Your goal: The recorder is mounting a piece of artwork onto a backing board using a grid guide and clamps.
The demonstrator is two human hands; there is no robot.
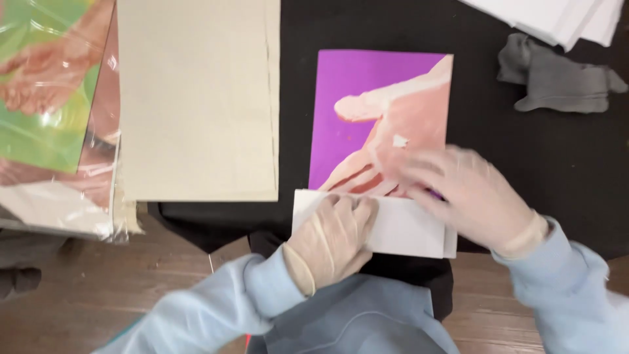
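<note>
Presently: left hand, gloved, pressing flat on white folded paper at purple card lower edge, black cloth. Right hand, blurred, fingers spread, resting on card; grasping nothing visibly.

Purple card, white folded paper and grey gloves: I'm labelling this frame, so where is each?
purple card (344,111), head view, its purple upper-left area.
white folded paper (409,229), head view, its bare middle.
grey gloves (557,78), head view, the middle.

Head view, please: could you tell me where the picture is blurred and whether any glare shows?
In the head view, the right hand is smeared by motion blur over the purple card; the left hand, on the white sheet, is sharper; glare streaks the clear plastic wrap at left; the grey cardboard is evenly lit.
</note>
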